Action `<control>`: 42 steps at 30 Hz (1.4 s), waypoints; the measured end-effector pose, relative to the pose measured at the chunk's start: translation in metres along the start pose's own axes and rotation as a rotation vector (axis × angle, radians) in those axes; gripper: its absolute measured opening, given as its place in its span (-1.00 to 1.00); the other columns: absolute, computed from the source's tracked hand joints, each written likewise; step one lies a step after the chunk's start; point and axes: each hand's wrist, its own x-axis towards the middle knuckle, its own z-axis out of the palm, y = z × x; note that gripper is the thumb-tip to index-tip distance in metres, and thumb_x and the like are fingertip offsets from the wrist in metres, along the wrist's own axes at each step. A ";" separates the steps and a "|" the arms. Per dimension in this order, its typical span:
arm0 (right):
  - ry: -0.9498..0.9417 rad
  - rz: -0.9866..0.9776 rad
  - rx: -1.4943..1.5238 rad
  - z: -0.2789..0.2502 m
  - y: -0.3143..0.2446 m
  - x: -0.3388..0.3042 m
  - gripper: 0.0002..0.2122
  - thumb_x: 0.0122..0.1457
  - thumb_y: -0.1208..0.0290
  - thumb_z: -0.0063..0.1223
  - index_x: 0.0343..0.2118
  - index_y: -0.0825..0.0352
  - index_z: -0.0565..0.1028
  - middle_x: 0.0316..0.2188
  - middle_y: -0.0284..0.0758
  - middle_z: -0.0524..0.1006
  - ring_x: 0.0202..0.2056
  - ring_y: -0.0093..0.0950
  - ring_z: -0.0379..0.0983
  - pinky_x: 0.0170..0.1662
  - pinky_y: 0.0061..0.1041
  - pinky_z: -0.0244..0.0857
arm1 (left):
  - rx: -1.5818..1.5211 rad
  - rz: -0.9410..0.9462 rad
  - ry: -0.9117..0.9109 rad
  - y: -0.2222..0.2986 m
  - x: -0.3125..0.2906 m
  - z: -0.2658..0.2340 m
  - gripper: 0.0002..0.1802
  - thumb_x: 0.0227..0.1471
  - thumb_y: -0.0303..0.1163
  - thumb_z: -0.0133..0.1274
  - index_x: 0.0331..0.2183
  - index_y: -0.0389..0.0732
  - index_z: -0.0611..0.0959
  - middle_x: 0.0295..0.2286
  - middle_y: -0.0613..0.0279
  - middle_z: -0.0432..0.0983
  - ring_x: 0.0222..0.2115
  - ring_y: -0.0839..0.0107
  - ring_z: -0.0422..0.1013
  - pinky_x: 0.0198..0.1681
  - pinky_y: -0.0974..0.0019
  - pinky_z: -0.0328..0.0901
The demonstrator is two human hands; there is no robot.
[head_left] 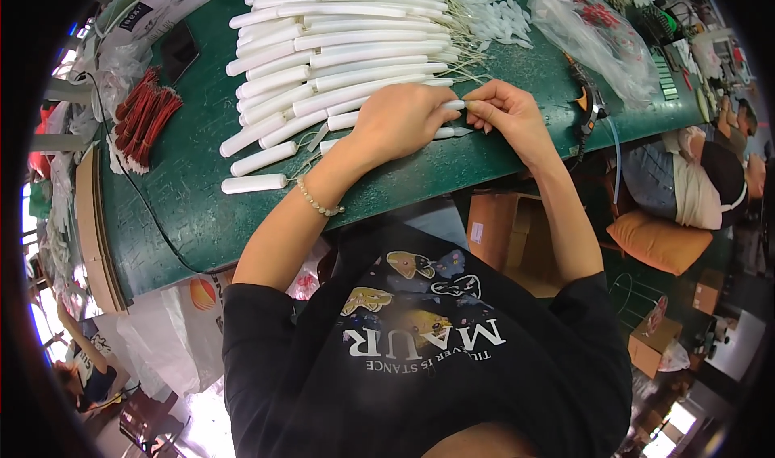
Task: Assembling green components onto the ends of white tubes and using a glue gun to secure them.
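My left hand [401, 121] is closed round a slim white candle-shaped tube; the white end of the tube [457, 105] sticks out past its fingers. Against that end, my right hand [508, 117] pinches with thumb and fingertips. Whatever small piece sits between those fingertips is mostly hidden. Just below both hands, a white tube with a pale pointed tip [452, 133] lies on the green table. Rows of white candle-shaped tubes [355, 34] are laid out beyond my left hand, thin wires trailing from their right ends. A heap of translucent flame-shaped tips [492, 14] lies at the far side.
A soldering-gun-like tool [591, 102] with a blue tube rests right of my hands. Bundled red wires [145, 119] lie at the left, and a clear plastic bag [601, 34] with red pieces at the far right. Other people [718, 163] are at the right and lower left.
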 end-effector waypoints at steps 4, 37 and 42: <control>0.040 -0.087 -0.413 0.000 -0.009 -0.005 -0.90 0.09 0.47 0.01 -0.41 0.39 0.46 -0.56 -0.38 0.46 -0.50 -0.58 0.37 -0.41 -0.63 0.23 | 0.004 0.041 -0.012 -0.004 -0.002 0.002 -0.76 0.00 -0.20 -0.04 -0.35 -0.13 0.57 -0.52 0.07 0.50 -0.46 0.06 0.41 -0.44 0.11 0.26; 0.839 -0.210 -1.032 -0.057 -0.002 -0.058 -0.84 0.03 0.41 0.10 -0.41 0.39 0.43 -0.53 -0.31 0.41 -0.51 -0.48 0.34 -0.39 -0.55 0.24 | 0.504 0.166 0.435 -0.014 -0.015 -0.017 -0.87 -0.25 -0.49 0.08 -0.49 -0.21 0.52 -0.48 0.18 0.37 -0.38 0.25 0.32 -0.31 0.26 0.25; 1.051 0.019 -1.273 -0.089 0.015 -0.073 -0.53 0.00 0.07 0.09 -0.19 0.39 0.34 -0.40 -0.18 0.45 -0.28 -0.23 0.38 -0.23 -0.33 0.24 | 0.677 0.180 0.429 -0.014 -0.009 -0.013 -0.90 -0.33 -0.51 -0.01 -0.56 -0.20 0.48 -0.51 0.22 0.37 -0.38 0.30 0.33 -0.32 0.31 0.24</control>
